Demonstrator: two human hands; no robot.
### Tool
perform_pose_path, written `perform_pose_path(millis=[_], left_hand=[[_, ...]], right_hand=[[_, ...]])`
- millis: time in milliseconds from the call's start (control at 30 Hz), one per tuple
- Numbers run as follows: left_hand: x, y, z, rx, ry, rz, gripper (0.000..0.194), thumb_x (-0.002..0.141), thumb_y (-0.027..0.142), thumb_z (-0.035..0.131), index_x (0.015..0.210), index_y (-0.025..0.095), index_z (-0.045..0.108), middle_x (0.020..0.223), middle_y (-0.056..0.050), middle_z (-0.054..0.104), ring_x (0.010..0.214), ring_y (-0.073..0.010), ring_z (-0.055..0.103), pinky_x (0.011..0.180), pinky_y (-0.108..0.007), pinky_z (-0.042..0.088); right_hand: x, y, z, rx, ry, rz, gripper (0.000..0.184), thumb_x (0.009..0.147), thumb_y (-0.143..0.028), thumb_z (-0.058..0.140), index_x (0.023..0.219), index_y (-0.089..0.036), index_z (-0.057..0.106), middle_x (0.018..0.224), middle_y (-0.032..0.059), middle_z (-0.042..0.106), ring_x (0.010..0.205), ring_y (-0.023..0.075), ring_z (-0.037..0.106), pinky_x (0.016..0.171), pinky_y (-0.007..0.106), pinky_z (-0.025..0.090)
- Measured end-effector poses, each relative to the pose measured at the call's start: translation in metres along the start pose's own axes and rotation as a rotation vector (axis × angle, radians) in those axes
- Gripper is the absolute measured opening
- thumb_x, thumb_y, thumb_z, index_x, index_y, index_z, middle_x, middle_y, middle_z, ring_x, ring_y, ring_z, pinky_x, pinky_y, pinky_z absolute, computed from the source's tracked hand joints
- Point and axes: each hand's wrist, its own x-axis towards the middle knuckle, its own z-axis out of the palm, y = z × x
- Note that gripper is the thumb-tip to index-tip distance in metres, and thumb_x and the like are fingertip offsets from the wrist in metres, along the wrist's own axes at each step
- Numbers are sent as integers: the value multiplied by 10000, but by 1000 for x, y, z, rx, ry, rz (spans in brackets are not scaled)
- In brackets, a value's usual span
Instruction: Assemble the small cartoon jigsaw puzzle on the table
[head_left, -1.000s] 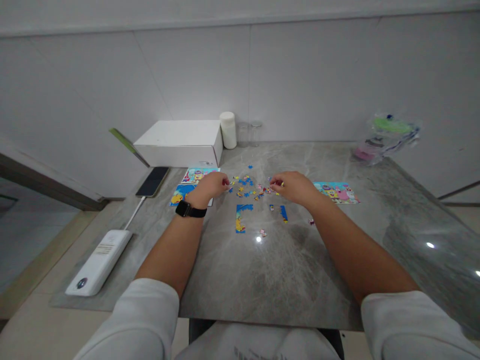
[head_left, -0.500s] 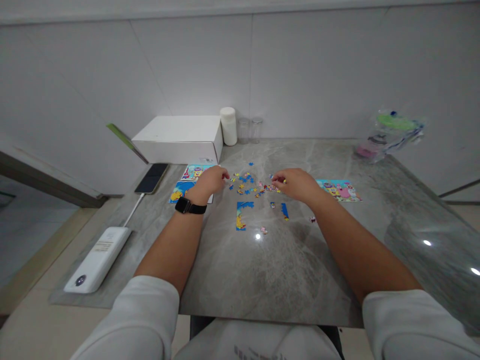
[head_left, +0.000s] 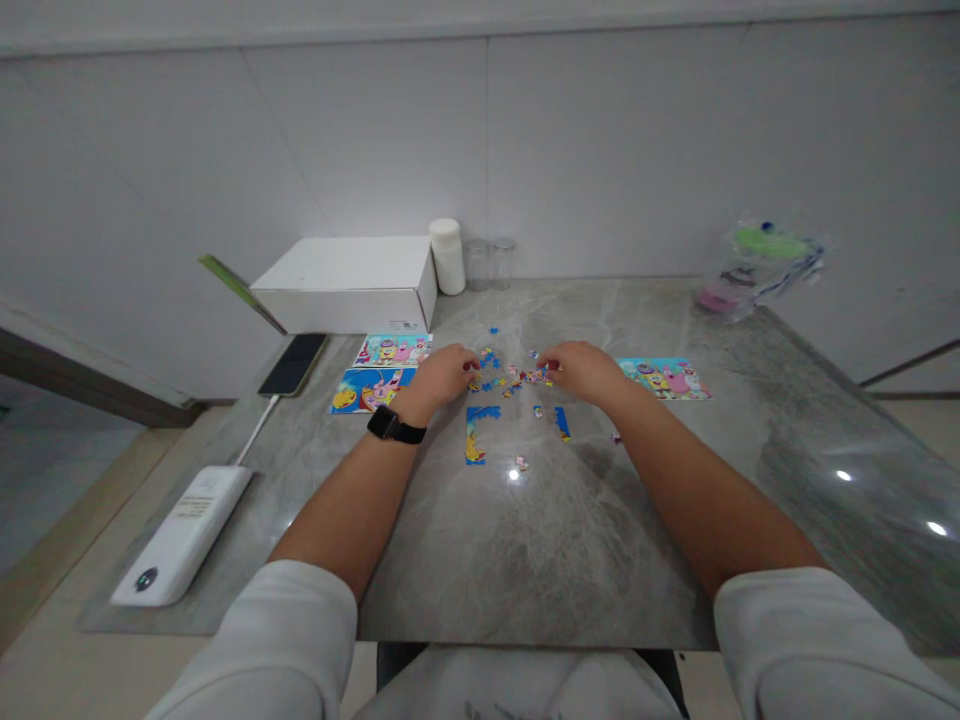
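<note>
Several small loose puzzle pieces (head_left: 504, 376) lie scattered on the grey marble table (head_left: 570, 540). My left hand (head_left: 442, 374), with a black watch on its wrist, rests at the left edge of the pile, fingers curled in a pinch. My right hand (head_left: 581, 368) is at the pile's right edge, fingers also pinched on a tiny piece. A partly joined blue corner section (head_left: 477, 434) lies just in front of the pile, with a short blue strip (head_left: 561, 423) to its right. What the left fingers hold is too small to make out.
Cartoon picture cards lie at the left (head_left: 379, 372) and right (head_left: 664, 377). A white box (head_left: 346, 285), a white jar (head_left: 448, 256) and clear glasses (head_left: 487, 263) stand at the back. A phone (head_left: 292, 364) and white power bank (head_left: 182, 534) lie left. A plastic bag (head_left: 757, 265) sits back right.
My left hand has moved right, toward the middle of the loose pieces; both hands now sit closer together. The camera view has shifted slightly.
</note>
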Motion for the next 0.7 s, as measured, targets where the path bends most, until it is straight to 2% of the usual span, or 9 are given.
perform_pose_path(millis=[100,233,333,467,700], left_hand=[[1,2,5,33,-26,13,263,972,237,616,1133,226,823,1106,-94,746,1019,-246,688,912,-345,530],[2,-8,4,40,-23,-12,257,968,232,613,1095,233,837,1121,-95,754,1042,-252,688,943,-354,532],[2,-16,2,15,60,-65,249,975,239,617,1110,226,826,1116,-94,759,1048,-252,687,959,-363,533],[3,-18,6,-10,150,-80,290,997,246,609,1217,215,795,1131,-95,747,1066,-249,687,968,-363,537],[4,-4,19,79,98,-18,359,1026,268,562,1303,266,790,1193,-107,696,1076,-262,690,921,-370,560]], right_hand=[[7,-1,15,-19,-43,-30,325,981,-236,643,1253,-285,813,1231,84,790,1106,246,710,907,298,495],[13,1,27,-7,-61,-53,315,969,-258,657,1237,-289,819,1188,83,791,1086,249,713,885,299,497],[14,5,29,11,-25,-38,259,970,-299,673,1174,-276,829,1169,84,784,1082,245,707,889,297,491],[15,10,30,24,8,-72,271,965,-309,687,1199,-273,819,1168,84,783,1073,240,703,879,294,484],[18,20,33,46,-28,-73,171,894,-255,750,1045,-252,832,1098,61,799,1014,222,703,832,280,461]])
